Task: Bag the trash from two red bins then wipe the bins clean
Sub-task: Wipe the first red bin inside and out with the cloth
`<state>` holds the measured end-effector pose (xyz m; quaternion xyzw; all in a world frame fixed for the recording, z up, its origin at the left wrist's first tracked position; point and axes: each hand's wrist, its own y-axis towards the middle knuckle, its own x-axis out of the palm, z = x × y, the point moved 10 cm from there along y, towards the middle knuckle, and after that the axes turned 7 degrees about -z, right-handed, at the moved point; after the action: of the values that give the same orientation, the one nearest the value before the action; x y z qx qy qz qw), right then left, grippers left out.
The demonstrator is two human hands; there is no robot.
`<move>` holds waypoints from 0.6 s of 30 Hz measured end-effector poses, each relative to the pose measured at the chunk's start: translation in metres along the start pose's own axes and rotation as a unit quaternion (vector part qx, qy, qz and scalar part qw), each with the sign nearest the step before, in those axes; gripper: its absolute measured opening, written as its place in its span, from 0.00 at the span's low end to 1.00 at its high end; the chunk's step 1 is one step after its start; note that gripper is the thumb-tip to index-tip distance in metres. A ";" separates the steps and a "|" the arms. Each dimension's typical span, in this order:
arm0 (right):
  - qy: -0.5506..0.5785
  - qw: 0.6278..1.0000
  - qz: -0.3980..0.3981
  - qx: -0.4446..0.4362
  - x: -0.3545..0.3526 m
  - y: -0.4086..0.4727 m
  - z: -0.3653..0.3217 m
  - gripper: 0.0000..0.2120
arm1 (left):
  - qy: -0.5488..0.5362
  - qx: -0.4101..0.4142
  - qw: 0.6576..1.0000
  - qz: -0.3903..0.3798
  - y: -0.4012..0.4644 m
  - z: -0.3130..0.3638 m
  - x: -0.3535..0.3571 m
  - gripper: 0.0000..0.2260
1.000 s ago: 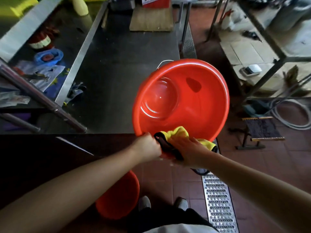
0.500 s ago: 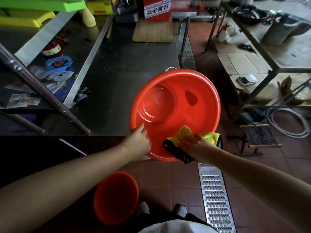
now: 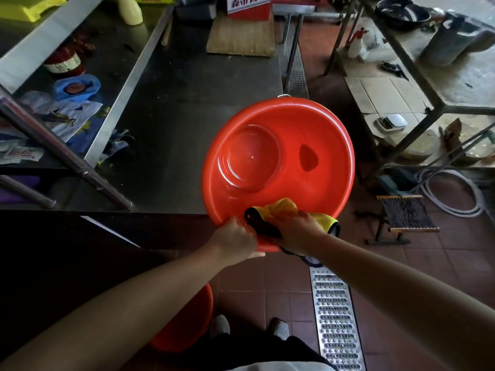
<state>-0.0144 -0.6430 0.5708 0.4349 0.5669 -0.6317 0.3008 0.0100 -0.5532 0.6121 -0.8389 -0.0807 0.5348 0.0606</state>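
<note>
Dim steel counter (image 3: 187,124), left hand (image 3: 235,241) gripping red bin (image 3: 281,167) rim, right hand (image 3: 297,228) fingers clutching half-hidden cloth (image 3: 284,207)

A red box (image 3: 247,8) at the steel counter's far end bears a white label reading 森帝酱香.

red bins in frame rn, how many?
2. One red bin is tipped toward the camera at the counter edge, left hand gripping its near rim, right hand pressing a yellow cloth on it. A second red bin is on the floor, partly hidden by the left arm.
</note>
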 end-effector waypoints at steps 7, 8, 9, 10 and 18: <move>0.002 0.982 -0.082 0.169 0.002 0.040 0.028 0.21 | -0.043 -0.005 0.999 -0.010 0.003 0.001 -0.011 0.26; 0.043 0.987 -0.089 0.129 0.007 0.045 0.010 0.21 | -0.042 -0.005 0.999 -0.015 0.002 0.001 -0.010 0.27; 0.086 0.989 -0.085 0.091 0.010 0.048 -0.002 0.22 | -0.038 -0.008 0.999 -0.025 0.001 0.000 -0.006 0.28; 0.104 0.989 -0.084 0.069 0.011 0.049 -0.003 0.23 | -0.022 -0.012 0.999 -0.035 -0.001 0.000 0.000 0.29; 0.105 0.982 -0.113 0.113 0.023 0.072 0.017 0.26 | 0.022 0.012 0.997 -0.077 0.001 0.016 0.007 0.31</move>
<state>0.0352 -0.6693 0.5169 0.4632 0.5658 -0.6723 0.1153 -0.0015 -0.5528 0.5986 -0.8411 -0.1372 0.5107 0.1140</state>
